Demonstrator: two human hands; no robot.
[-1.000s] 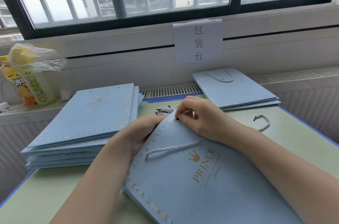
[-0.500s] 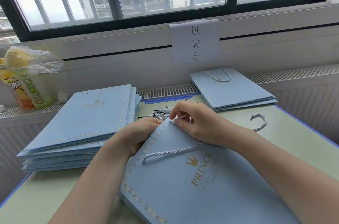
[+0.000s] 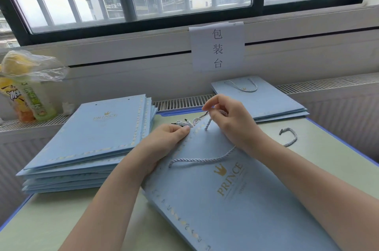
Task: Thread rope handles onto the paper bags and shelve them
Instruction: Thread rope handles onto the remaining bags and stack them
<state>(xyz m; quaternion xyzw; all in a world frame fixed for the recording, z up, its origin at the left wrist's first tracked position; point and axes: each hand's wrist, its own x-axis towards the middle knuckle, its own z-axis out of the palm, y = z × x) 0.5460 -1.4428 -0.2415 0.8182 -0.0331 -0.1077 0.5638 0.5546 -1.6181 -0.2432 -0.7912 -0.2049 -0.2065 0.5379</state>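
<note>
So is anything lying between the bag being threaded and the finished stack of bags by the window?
Only a loose rope handle lies on the table beside that path; otherwise nothing visible separates the bag from the finished stack.

bag (image 3: 235,199): pale blue, flat on table | rope handle (image 3: 202,160): grey, partly threaded

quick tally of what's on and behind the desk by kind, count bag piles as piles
bag piles: 2
bag in work: 1
loose rope: 1
drink bottles: 2
paper sign: 1
total: 7
</note>
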